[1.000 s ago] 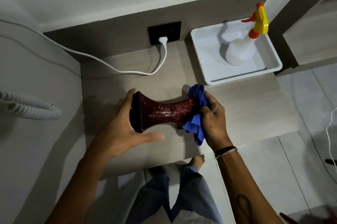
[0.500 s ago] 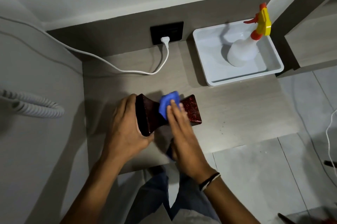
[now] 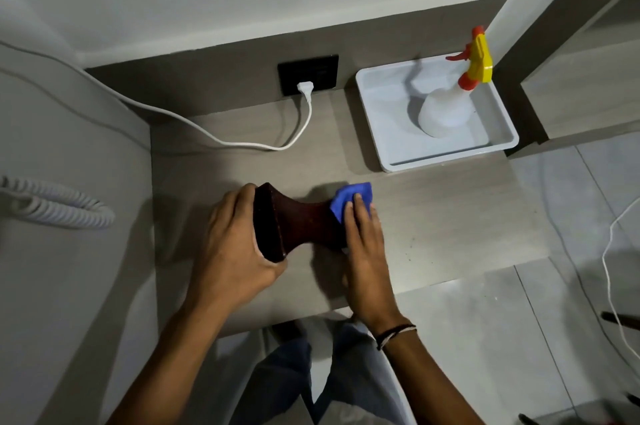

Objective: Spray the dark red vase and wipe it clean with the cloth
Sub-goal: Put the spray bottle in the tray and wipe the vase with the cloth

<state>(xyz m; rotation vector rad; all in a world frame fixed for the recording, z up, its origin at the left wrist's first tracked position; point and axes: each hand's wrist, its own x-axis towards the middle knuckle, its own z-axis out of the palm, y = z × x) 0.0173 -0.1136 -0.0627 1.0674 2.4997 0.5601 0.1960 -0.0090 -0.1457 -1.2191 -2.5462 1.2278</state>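
The dark red vase (image 3: pixel 298 223) lies on its side on the grey-brown counter (image 3: pixel 450 213), its wide end to the left. My left hand (image 3: pixel 235 244) grips that wide end. My right hand (image 3: pixel 363 244) presses the blue cloth (image 3: pixel 346 199) over the vase's right end, which is hidden under cloth and fingers. The white spray bottle (image 3: pixel 446 109) with yellow and orange trigger head stands in the white tray (image 3: pixel 374 119) at the back right, away from both hands.
A white cable (image 3: pixel 242 144) runs from a plug in the black wall socket (image 3: pixel 308 74) across the counter's back. A coiled white cord (image 3: pixel 55 206) lies at the left. Below the counter edge are my legs and tiled floor (image 3: pixel 519 338) with another thin cable.
My right hand with the cloth slid from the vase's right end to its middle and back to the right end. My left hand closed more firmly around the wide end.
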